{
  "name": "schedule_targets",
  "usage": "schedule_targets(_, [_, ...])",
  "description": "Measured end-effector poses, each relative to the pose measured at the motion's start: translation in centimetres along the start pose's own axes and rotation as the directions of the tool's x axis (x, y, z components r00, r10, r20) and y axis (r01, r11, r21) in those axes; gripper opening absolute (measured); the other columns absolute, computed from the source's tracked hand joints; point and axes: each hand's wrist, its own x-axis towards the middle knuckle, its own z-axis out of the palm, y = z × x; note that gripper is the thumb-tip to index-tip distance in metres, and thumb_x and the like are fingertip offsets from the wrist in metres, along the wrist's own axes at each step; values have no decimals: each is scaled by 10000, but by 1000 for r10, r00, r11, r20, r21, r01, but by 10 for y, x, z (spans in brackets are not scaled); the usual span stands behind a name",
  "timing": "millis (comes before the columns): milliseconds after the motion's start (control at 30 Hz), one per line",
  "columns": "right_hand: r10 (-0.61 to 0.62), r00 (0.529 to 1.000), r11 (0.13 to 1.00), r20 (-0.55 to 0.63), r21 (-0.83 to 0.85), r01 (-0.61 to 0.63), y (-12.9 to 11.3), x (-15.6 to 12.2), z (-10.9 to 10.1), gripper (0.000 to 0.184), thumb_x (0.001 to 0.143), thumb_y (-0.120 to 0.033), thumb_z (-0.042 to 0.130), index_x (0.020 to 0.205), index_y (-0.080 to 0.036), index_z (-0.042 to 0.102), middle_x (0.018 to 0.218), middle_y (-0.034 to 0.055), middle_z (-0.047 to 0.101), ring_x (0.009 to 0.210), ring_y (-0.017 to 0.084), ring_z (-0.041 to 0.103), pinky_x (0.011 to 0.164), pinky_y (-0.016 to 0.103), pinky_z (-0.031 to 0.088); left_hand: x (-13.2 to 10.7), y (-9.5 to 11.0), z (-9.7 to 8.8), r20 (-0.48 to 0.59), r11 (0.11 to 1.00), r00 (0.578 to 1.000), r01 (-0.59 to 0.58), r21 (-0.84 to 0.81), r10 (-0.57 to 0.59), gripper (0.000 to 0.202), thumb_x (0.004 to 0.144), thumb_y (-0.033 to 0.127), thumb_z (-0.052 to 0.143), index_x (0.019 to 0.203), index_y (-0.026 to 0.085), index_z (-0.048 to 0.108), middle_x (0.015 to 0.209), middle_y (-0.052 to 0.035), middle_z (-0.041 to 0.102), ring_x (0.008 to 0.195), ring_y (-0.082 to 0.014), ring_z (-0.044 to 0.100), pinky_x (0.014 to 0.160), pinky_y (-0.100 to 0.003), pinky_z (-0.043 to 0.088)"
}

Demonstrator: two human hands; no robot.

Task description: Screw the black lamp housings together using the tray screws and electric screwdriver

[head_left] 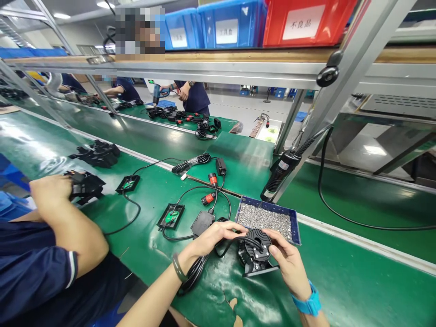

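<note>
The biggest thing is the green mat (340, 281) that covers the long table. It is smooth and shiny, and it is torn at the near edge. Over it stands a grey metal frame (204, 72) with a wooden shelf. On the shelf sit blue bins (211, 18) and a red bin (272, 27), all hard plastic with white labels. Their tops are cut off.

At the left lies a co-worker's arm (75, 236) in a dark blue sleeve. That hand rests on black parts, and I cannot tell what they are.

A black power screwdriver (281, 175) leans against the frame. Below it sits a flat blue tray (295, 227) full of tiny silver screws (265, 220).

Just in front of the tray, on the mat, is the lamp body (254, 250). It is round, black and ribbed, with a flat foot. The right hand (289, 263) grips its right side and hides part of it. The left hand (213, 238) pinches the cable (195, 272) right where it meets the lamp body. The cable is black, thick and rubbery, and it loops under the wrist, so its end is hidden.
</note>
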Motion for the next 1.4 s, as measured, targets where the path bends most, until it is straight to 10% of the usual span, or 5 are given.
schedule_targets(400, [-114,975,979,-191,-189,78,7,-23,17,426,919,-537,559,1133,-213,735,1209,127,710,1149,292,648,1007,463,525,-9,-13,65,-517,990,844,131,-54,-140,600,652,562,859,1094,170,756,1158,-117,750,1104,-298,683,1029,-401,503])
schedule_targets(633, [-189,953,961,-236,-243,131,-18,46,-10,517,976,-529,424,1291,-164,610,1221,156,678,1083,260,657,926,435,554,-10,-27,55,-439,982,884,98,-159,-160,548,801,589,724,1154,170,707,1223,-117,709,1207,-287,621,1108,-418,434])
schedule_targets(833, [-326,931,923,-163,-270,275,-41,132,-13,632,898,-532,543,1418,-188,440,1291,140,625,1172,271,599,1027,455,481,-49,-42,83,-841,964,479,-50,262,253,336,933,521,567,1099,230,584,981,-47,597,867,-184,593,788,-303,519])
schedule_targets(1067, [-268,936,951,-227,-216,220,-63,119,-30,482,701,-481,782,1049,-190,620,820,0,594,727,173,557,732,359,514,-54,-25,120,-513,874,812,8,486,278,835,852,361,698,1543,254,241,1536,-184,388,1423,-364,409,1137,-541,416])
schedule_targets(1400, [-201,974,885,-105,407,226,-174,52,-29,619,714,-824,614,954,-254,644,512,-42,566,416,132,500,413,267,435,-3,-44,100,-489,948,840,-88,306,236,1093,599,550,894,1466,213,320,1469,-206,472,1381,-390,468,1154,-589,383])
